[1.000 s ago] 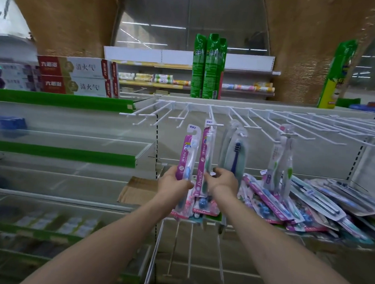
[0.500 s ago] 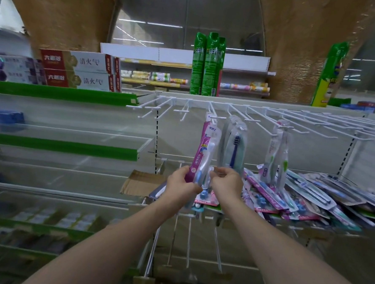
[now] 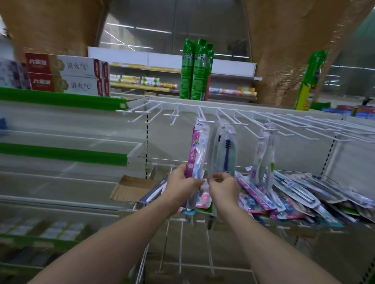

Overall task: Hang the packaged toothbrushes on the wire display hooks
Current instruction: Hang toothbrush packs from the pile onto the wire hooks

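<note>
A row of white wire hooks (image 3: 271, 122) sticks out from the shelf back. My left hand (image 3: 180, 185) grips the lower part of a pink toothbrush pack (image 3: 198, 151), held upright with its top at a hook tip. My right hand (image 3: 223, 188) is right beside it, fingers curled, pinching the pack's lower right edge. A clear pack with a dark blue brush (image 3: 225, 150) and white-green brush packs (image 3: 266, 155) hang on hooks to the right. A pile of loose toothbrush packs (image 3: 299, 197) lies on the shelf below them.
Bare hooks (image 3: 153, 113) stick out left of the pink pack. Toothpaste boxes (image 3: 65, 73) and tall green packs (image 3: 196, 70) stand on top. Green-edged shelves (image 3: 56, 153) run left, by a cardboard flap (image 3: 131, 187). Lower wire hooks (image 3: 180, 246) point at me.
Both hands have raised the pink pack from in front of the hanging packs until its top reaches a hook. My hands have closed in together at its lower end.
</note>
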`<state>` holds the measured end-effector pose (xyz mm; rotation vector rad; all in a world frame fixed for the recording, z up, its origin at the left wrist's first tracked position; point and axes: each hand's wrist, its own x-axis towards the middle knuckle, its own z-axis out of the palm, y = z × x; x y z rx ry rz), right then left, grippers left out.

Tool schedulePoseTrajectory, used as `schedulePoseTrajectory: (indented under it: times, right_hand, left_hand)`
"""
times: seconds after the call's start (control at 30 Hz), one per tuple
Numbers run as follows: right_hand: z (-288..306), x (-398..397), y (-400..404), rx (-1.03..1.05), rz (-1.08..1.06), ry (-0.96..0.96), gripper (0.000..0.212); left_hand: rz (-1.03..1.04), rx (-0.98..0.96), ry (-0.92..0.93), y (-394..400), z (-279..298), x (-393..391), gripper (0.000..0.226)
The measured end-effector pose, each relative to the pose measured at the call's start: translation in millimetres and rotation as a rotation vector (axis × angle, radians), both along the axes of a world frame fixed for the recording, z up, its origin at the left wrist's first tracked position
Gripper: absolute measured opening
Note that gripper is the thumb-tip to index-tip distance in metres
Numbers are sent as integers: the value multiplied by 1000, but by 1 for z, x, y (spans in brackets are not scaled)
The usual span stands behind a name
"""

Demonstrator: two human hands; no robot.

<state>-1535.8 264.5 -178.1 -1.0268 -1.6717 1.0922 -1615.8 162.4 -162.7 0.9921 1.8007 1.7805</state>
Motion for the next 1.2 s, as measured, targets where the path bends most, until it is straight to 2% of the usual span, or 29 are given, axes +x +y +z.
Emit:
schedulePoseTrajectory:
  times: [0.23,0.4,0.6,0.9,1.03,1.17,1.2]
  right_hand:
    - [2,0,8,40,3,-16,8]
    - [2,-9,14,49,42,-31,9]
    - [2,-23,22,49,46,-81,13]
    - [-3,-29,34,49,34,-133,14]
    - [-8,-30,29,194,27,-324,21]
    - [-14,-36,26,462,168,-761,24]
    - [-16,-38,26,508,196,-820,23]
  left_hand:
    - [23,-2,-5,21,-5,-9,34]
    - [131,-45,43,38,0,-22,21]
    - [218,-169,125,60,7,-39,24]
    - [226,-136,56,59,-6,-68,25]
    - [246,-137,37,52,-16,-82,24]
    - [350,-97,-2,41,-21,-88,16]
    - [364,-98,1,39,-22,-87,16]
